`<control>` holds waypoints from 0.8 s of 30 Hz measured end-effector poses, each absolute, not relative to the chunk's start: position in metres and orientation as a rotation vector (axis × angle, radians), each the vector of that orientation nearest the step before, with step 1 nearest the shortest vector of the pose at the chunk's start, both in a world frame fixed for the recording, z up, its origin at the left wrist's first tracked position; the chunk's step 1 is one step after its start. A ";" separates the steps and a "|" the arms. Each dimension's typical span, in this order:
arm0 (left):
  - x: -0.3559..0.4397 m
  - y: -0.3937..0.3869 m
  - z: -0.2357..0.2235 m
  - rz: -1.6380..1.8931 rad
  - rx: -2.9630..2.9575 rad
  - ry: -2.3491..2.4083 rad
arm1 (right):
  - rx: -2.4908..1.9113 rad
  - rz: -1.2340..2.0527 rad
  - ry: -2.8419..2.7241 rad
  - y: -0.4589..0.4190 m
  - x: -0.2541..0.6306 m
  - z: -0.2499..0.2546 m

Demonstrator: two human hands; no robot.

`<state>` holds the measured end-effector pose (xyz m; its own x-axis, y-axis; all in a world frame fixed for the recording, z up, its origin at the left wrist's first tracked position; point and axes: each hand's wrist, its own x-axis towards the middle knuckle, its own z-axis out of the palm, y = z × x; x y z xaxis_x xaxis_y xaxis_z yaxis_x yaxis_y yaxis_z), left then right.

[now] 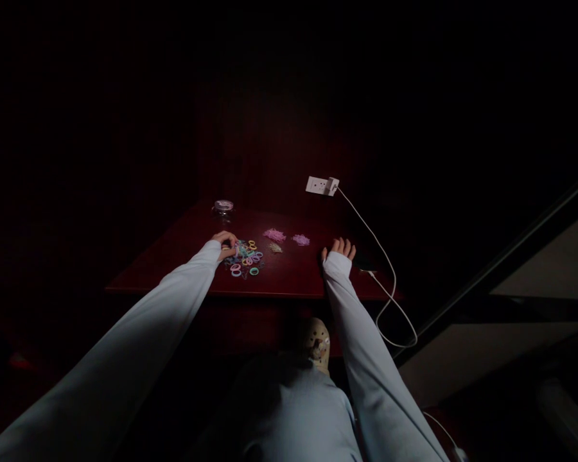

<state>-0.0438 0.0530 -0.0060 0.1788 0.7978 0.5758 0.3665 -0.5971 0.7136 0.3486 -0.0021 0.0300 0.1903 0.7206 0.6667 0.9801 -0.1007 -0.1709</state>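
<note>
Rings (248, 260) in Many Colors Lie at the Left Hand (226, 239)

On a dark red table (289, 279), a loose pile of pink, yellow, purple and green rings sits near the front edge. The left hand curls at the pile's left side; whether its fingers grip a ring cannot be told. The right hand (341, 248) rests well apart, fingers spread, with nothing seen in its grasp. Between the hands are a pink heap (274, 235), a lilac heap (301, 240) and a small pale heap (275, 248). The rings look light, soft and probably stretchy, unlikely to break but apt to snag on neighbors; a thumb-and-fingertip pinch on one exposed rim should suit.
</note>
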 end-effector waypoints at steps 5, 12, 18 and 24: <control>-0.043 0.055 -0.008 1.416 2.086 1.158 | -1.860 -0.511 -1.811 -0.007 0.281 0.031; -0.042 0.062 -0.011 1.416 2.110 1.210 | -1.469 -0.147 -2.272 -0.014 0.191 0.032; -0.041 0.057 -0.006 1.392 2.126 1.208 | -1.341 0.039 -2.154 -0.020 0.195 0.040; -0.041 0.060 0.001 1.348 2.063 1.204 | -1.304 0.086 -2.190 -0.021 0.193 0.041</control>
